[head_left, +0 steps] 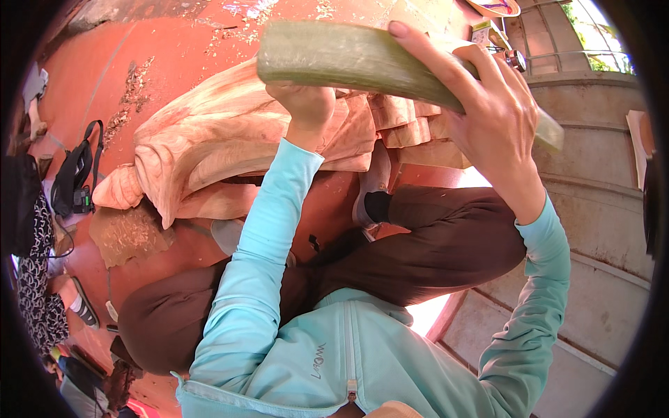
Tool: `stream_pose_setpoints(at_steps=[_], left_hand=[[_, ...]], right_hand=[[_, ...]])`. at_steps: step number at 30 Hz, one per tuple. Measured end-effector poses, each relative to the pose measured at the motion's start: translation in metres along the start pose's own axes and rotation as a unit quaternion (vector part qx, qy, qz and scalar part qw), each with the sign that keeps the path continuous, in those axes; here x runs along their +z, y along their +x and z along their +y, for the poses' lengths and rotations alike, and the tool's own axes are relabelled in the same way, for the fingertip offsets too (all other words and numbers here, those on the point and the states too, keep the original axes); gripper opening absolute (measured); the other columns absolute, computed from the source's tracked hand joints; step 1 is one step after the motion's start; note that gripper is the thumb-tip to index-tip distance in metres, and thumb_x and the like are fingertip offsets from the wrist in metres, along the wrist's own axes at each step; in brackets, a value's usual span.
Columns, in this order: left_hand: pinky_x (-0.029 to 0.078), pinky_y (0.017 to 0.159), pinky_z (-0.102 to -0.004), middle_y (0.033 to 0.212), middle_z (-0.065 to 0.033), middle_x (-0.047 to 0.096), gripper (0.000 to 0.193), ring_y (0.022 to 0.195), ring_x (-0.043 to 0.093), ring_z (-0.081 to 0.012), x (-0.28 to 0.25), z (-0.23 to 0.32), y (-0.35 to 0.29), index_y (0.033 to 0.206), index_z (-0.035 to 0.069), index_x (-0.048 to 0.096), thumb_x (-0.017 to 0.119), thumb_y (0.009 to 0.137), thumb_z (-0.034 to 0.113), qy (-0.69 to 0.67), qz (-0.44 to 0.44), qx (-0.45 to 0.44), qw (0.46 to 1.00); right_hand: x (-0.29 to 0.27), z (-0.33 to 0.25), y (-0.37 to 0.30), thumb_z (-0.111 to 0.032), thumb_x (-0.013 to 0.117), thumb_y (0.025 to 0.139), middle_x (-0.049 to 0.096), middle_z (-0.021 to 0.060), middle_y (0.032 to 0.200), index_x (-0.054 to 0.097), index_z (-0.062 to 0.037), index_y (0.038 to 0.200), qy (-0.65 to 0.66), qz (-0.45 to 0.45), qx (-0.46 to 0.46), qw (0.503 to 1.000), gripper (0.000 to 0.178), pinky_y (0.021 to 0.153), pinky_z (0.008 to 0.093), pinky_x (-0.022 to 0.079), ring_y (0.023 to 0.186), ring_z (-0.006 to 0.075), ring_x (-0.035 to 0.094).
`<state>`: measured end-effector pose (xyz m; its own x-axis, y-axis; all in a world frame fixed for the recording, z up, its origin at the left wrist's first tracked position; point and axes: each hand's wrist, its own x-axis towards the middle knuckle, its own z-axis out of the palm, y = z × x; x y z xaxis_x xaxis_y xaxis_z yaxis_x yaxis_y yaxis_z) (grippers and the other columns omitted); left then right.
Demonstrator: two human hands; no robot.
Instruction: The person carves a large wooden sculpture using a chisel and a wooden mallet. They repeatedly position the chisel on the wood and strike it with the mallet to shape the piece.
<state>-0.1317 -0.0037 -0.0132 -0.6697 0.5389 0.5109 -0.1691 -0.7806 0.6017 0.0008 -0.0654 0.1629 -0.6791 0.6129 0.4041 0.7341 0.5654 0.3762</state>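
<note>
A long greenish block (348,63), broad at its left end and narrower to the right, is raised across the top of the view. My right hand (491,115) grips it toward its narrower end, one digit stretched along its upper edge. Under the broad end is my left hand (306,108), closed like a fist. The block hides its fingers in part, and I cannot make out what is in them. Behind both hands a large reddish wood carving (216,132) with robe-like folds lies on its side. A black and silver round piece (516,61) shows by my right fingers.
Wood shavings (129,97) are scattered over the red floor (90,83). My bent legs (446,237) are close below the carving. A black bag (73,174) and another person's sandalled foot (85,306) are at left. Grey panels (592,202) run along the right.
</note>
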Motion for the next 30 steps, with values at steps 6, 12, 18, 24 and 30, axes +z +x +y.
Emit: stream_pose_setpoints(at_steps=[6,12,18,24,30], left_hand=[[0.043,0.053,-0.0215,0.068,-0.0009,0.059,0.008,0.062,0.052,-0.0052,-0.01,0.0,-0.002,0.076,0.0,0.056,0.061,0.082,0.001,-0.012,-0.023,-0.065,0.998],[0.035,0.038,-0.0202,0.061,-0.0005,0.055,0.013,0.045,0.045,-0.0031,0.001,0.015,0.004,0.078,0.004,0.051,0.059,0.087,0.002,-0.149,-0.049,-0.127,0.979],[0.037,0.038,-0.0218,0.058,-0.0019,0.054,0.014,0.044,0.046,-0.0051,0.0,0.01,0.003,0.077,0.003,0.049,0.056,0.089,0.001,-0.166,-0.059,-0.126,0.976],[0.035,0.035,-0.0229,0.053,-0.0007,0.048,0.025,0.04,0.041,-0.006,0.002,0.005,0.005,0.069,0.005,0.041,0.054,0.089,-0.002,-0.065,-0.048,-0.133,0.988],[0.032,0.034,-0.0246,0.052,-0.0022,0.046,0.03,0.038,0.039,-0.0087,0.004,0.01,0.01,0.061,0.006,0.041,0.052,0.087,-0.001,-0.117,-0.069,-0.18,0.974]], right_hand=[[-0.003,-0.003,0.001,-0.008,0.07,0.065,0.051,-0.0005,0.075,0.056,-0.0357,0.127,-0.038,-0.024,0.012,0.999,0.07,0.062,0.0304,0.047,0.065,0.0171,0.054],[-0.007,-0.001,0.001,-0.003,0.067,0.066,0.055,0.0051,0.079,0.055,-0.0193,0.128,0.036,0.021,0.026,0.999,0.065,0.059,0.0312,0.047,0.066,0.0213,0.055],[-0.005,0.003,-0.001,-0.003,0.066,0.068,0.056,0.0046,0.08,0.054,-0.0193,0.129,0.055,0.051,0.02,0.997,0.064,0.06,0.0324,0.048,0.068,0.0224,0.056],[-0.003,0.005,-0.003,-0.012,0.065,0.077,0.053,0.0027,0.074,0.049,-0.0239,0.135,-0.07,-0.02,-0.004,0.997,0.061,0.055,0.0289,0.046,0.061,0.0174,0.051],[-0.011,-0.003,0.006,-0.016,0.061,0.082,0.057,0.0016,0.075,0.046,-0.0358,0.136,-0.023,-0.048,0.04,0.998,0.06,0.059,0.0284,0.048,0.063,0.0159,0.054]])
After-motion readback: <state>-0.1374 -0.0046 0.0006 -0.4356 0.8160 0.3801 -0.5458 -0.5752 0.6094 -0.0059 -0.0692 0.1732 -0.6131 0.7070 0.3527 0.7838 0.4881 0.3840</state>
